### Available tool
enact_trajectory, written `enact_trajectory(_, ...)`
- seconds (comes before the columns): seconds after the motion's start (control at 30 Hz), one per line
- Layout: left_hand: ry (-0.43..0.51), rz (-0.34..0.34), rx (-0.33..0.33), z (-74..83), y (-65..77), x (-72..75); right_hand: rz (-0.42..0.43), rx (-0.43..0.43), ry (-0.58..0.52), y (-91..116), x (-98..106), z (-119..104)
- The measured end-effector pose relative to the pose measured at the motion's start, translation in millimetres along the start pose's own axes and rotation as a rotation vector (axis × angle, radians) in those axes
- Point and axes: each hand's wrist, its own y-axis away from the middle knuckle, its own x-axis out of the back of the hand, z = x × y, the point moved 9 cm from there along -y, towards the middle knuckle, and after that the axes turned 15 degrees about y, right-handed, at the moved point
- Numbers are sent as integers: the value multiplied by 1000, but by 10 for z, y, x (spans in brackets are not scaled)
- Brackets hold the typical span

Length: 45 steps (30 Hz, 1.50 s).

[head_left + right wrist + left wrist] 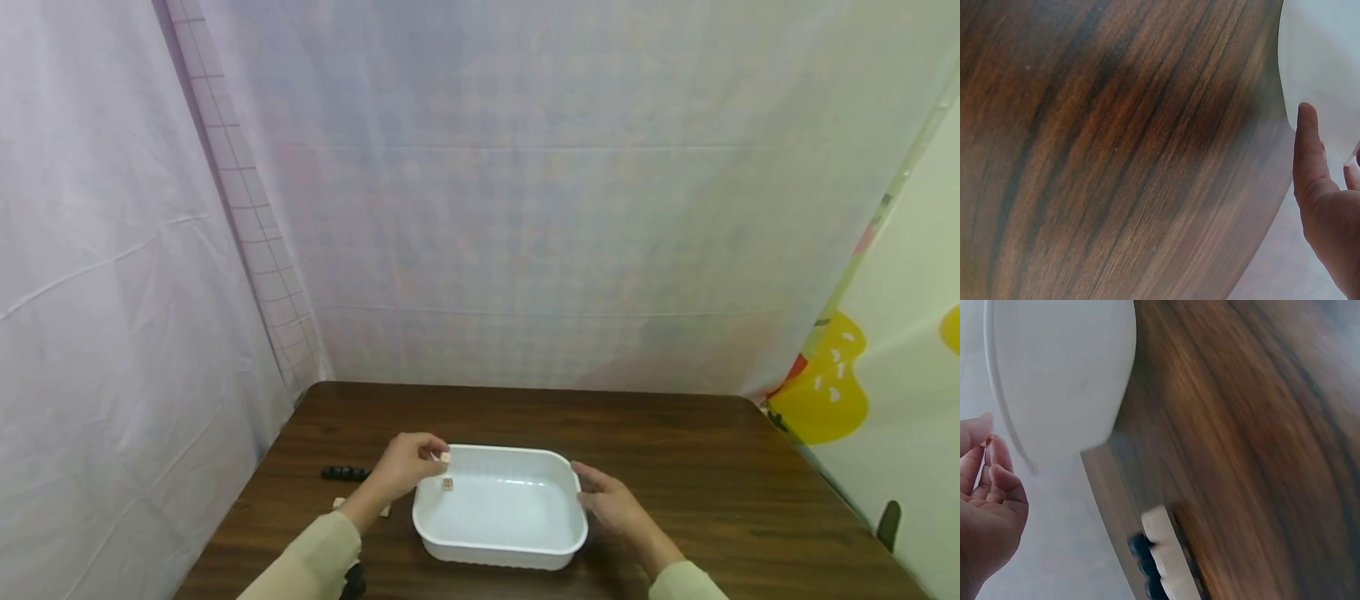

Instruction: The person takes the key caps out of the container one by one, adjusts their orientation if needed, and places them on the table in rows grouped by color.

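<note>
My left hand [408, 460] is over the left rear corner of a white rectangular tray [501, 552]. Its thumb and fingertips pinch a small cream block [446, 457]. A similar block with a reddish-brown marked face [447, 484] lies inside the tray below those fingers. At the tray's right side, my right hand [613, 505] holds the rim, its fingers and thumb at the edge. In the right wrist view, one extended finger [1308, 140] lies along the tray's pale wall [1316, 69].
Left of the tray, a row of black pieces [345, 472] lies on the brown wooden table [675, 433]. Loose cream blocks [385, 510] are partly hidden by the left forearm. The left wrist view shows cream blocks [1169, 559] in line beside black ones [1145, 557]. Pale curtains hang behind.
</note>
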Motion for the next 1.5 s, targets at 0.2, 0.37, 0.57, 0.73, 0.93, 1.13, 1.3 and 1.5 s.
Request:
enact_trajectory(0.2, 15, 41, 24, -126, 150, 307, -6, -6, -40, 13, -23, 2)
enact_trajectory(0.37, 24, 75, 25, -241, 338, 631, -21, -15, -37, 19, -42, 3)
enact_trajectory(0.57, -13, 109, 68, -419, 572, 1051, -32, -23, -30, 24, -46, 1)
enact_trajectory(0.73, -104, 152, 131, -592, 706, 1349, -29, -22, -49, 28, -40, 0)
enact_trajectory(0.93, -186, 155, 199, -815, 801, 1483, -24, -22, -33, 34, -16, -3)
enact_trajectory(1.13, -190, 144, 223, -954, 818, 1465, -16, -15, -23, 34, -4, -2)
enact_trajectory(1.3, -128, 87, 177, -977, 816, 1407, -9, -17, -33, 22, -9, 16)
enact_trajectory(1.5, -130, 37, 177, -1000, 811, 1358, -32, -37, -20, 11, -13, 49)
